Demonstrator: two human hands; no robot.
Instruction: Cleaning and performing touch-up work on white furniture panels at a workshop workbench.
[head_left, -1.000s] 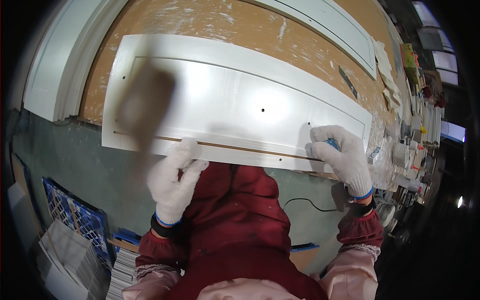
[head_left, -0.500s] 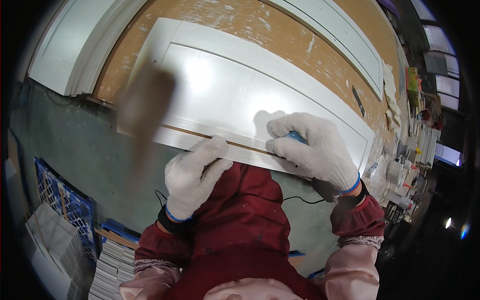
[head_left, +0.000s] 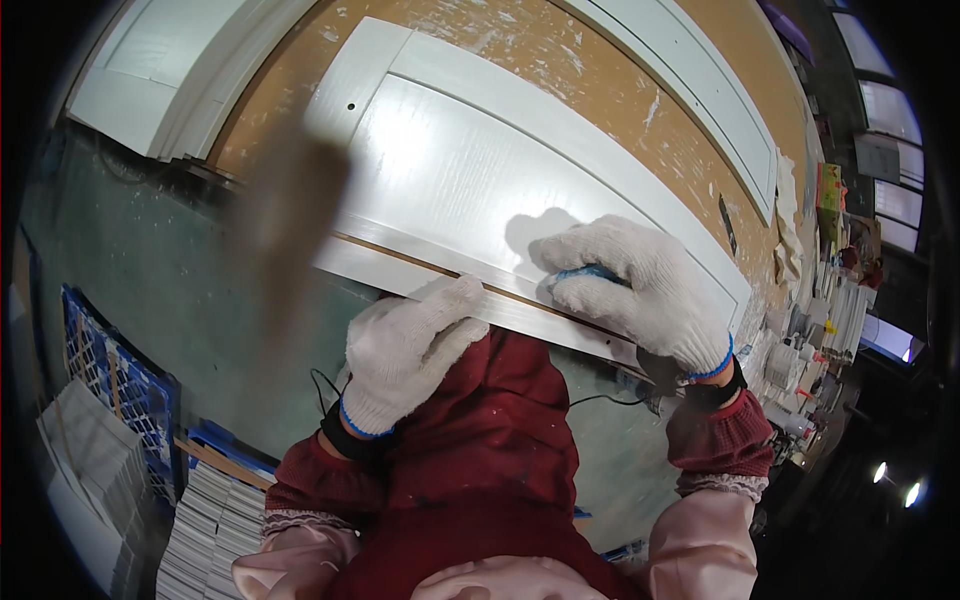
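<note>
A white cabinet door panel (head_left: 470,160) lies flat on a paint-stained brown workbench (head_left: 560,50). My right hand (head_left: 640,285), in a white knit glove, presses a small blue object (head_left: 590,272) onto the panel near its near edge; most of that object is hidden under the fingers. My left hand (head_left: 410,350), also gloved, rests with loosely curled fingers on the panel's near edge. A thin brown strip shows along that edge, between panel face and rim.
More white panels lie at the far left (head_left: 160,70) and far right (head_left: 700,80) of the bench. A blue crate (head_left: 110,370) and stacked sheets (head_left: 205,530) sit low on the left. Cluttered shelves (head_left: 830,300) stand at the right. A blurred brown shape (head_left: 285,220) hangs close to the camera.
My right hand has slid left along the panel's near edge with the blue object. My left hand has shifted right along the edge. The view has tilted and moved closer.
</note>
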